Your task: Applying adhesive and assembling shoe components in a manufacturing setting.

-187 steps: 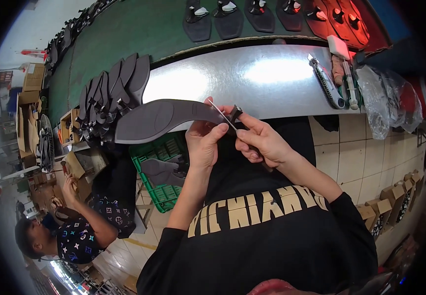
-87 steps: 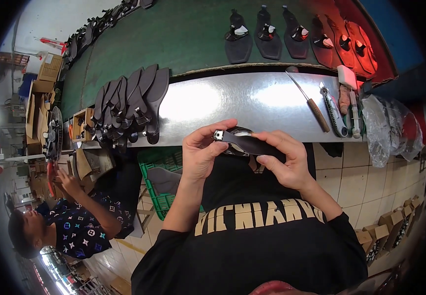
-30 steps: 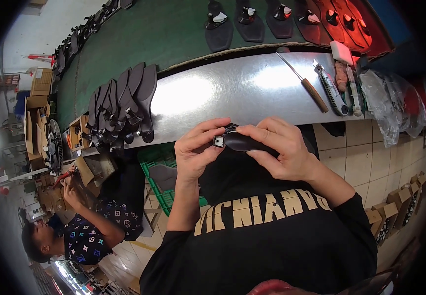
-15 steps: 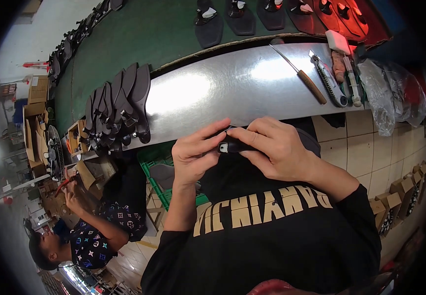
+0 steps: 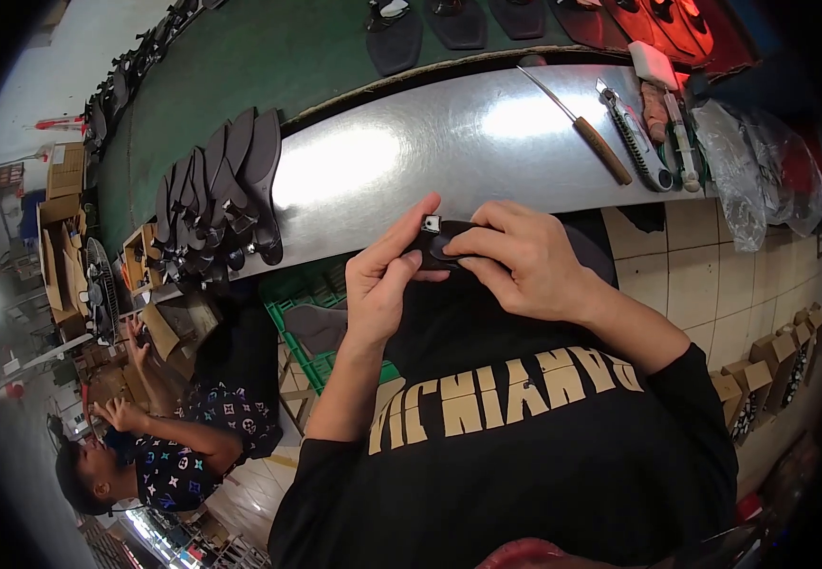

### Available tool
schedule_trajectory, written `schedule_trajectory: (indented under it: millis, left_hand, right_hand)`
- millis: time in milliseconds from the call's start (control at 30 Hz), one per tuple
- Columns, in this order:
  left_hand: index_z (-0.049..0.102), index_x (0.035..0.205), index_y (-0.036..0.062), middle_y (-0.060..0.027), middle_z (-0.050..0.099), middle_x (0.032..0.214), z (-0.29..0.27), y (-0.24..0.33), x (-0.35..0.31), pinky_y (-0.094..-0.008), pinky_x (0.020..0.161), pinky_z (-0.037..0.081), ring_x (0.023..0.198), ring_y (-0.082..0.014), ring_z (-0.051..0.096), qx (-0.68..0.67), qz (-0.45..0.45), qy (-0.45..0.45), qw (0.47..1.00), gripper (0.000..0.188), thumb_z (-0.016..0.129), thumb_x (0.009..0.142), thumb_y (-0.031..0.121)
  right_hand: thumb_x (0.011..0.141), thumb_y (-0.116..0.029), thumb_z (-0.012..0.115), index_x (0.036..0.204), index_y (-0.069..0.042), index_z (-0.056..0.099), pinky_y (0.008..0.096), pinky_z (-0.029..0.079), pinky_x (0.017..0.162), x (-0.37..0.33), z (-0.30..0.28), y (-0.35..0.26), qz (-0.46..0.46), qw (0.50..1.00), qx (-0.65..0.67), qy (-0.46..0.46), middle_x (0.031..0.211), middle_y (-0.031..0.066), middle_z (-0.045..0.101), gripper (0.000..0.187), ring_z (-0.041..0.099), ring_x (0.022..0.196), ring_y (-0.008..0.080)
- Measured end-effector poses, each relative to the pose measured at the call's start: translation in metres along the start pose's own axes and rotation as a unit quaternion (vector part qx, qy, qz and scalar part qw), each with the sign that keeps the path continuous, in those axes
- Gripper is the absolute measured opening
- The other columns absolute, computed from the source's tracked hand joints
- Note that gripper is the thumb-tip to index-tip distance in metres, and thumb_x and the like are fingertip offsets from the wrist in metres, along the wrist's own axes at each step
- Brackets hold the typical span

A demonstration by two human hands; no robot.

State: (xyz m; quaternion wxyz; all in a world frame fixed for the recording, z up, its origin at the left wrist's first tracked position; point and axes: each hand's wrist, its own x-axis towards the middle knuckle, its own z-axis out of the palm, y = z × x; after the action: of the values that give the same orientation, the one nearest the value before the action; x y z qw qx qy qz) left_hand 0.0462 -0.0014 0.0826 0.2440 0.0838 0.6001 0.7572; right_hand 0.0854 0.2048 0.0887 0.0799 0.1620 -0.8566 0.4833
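Observation:
A black sandal point(image 5: 439, 248) with a small square silver ornament point(image 5: 432, 224) is between my hands, just off the near edge of the metal worktop. My left hand point(image 5: 379, 280) is closed on its left end, thumb on the near side and fingers reaching behind. From the right, my right hand point(image 5: 529, 261) pinches the dark strap or edge with thumb and fingertips. More of the dark sole shows beyond my right wrist. The fingers hide much of the sandal's middle.
On the metal worktop point(image 5: 354, 204) lie a wooden-handled awl point(image 5: 603, 152), a utility knife point(image 5: 634, 137) and a syringe point(image 5: 682, 142). Dark sandals point(image 5: 230, 180) pile up at left; others line the green bench point(image 5: 306, 57). A green crate point(image 5: 311, 365) stands below. A co-worker point(image 5: 197, 436) works at left.
The sandal has turned in my hands, its silver ornament now higher and facing up. My left hand has opened out around it, its thumb now on the near side. The co-worker's hands have moved.

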Motion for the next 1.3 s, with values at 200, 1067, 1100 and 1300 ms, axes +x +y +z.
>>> schedule_trajectory:
  millis: [200,1067,1100,1300]
  left_hand:
    - [0.059,0.125,-0.0002,-0.0187,0.058,0.128,-0.004,-0.011,0.000,-0.0259,0.069,0.060,0.101,-0.0186,0.065,-0.022,-0.026,0.027,0.999,0.046,0.051,0.082,-0.014]
    - [0.051,0.132,-0.0007,-0.0103,0.063,0.112,0.000,0.013,0.003,-0.0220,0.055,0.053,0.081,-0.0091,0.062,-0.073,-0.178,0.007,0.981,0.041,0.042,0.093,0.007]
    - [0.054,0.128,-0.0011,-0.0091,0.063,0.108,0.001,0.013,0.004,-0.0228,0.056,0.054,0.079,-0.0094,0.061,-0.052,-0.184,0.008,0.982,0.038,0.042,0.093,0.008]
    - [0.060,0.117,-0.0008,-0.0072,0.062,0.099,0.008,0.009,0.004,-0.0253,0.061,0.056,0.077,-0.0093,0.060,0.019,-0.198,-0.008,0.980,0.032,0.041,0.094,0.009]
  right_hand:
    - [0.073,-0.006,0.072,0.096,-0.008,0.067,0.0344,0.047,0.068,0.002,-0.004,0.007,-0.037,0.997,0.021,-0.061,0.088,0.0087,0.057,0.024,0.059,0.080,0.0260]
    - [0.079,-0.006,0.070,0.096,-0.004,0.061,0.0352,0.048,0.057,-0.017,0.017,0.007,-0.018,0.992,0.010,0.123,0.073,0.0103,0.060,0.020,0.061,0.064,0.0271]
    - [0.079,-0.006,0.070,0.096,-0.004,0.061,0.0352,0.048,0.057,-0.018,0.016,0.008,-0.018,0.992,0.010,0.123,0.073,0.0103,0.060,0.020,0.061,0.064,0.0271]
    - [0.081,-0.008,0.070,0.083,-0.004,0.054,0.0363,0.047,0.054,-0.021,0.015,0.010,0.003,0.997,0.014,0.077,0.067,0.0107,0.058,0.016,0.061,0.061,0.0285]
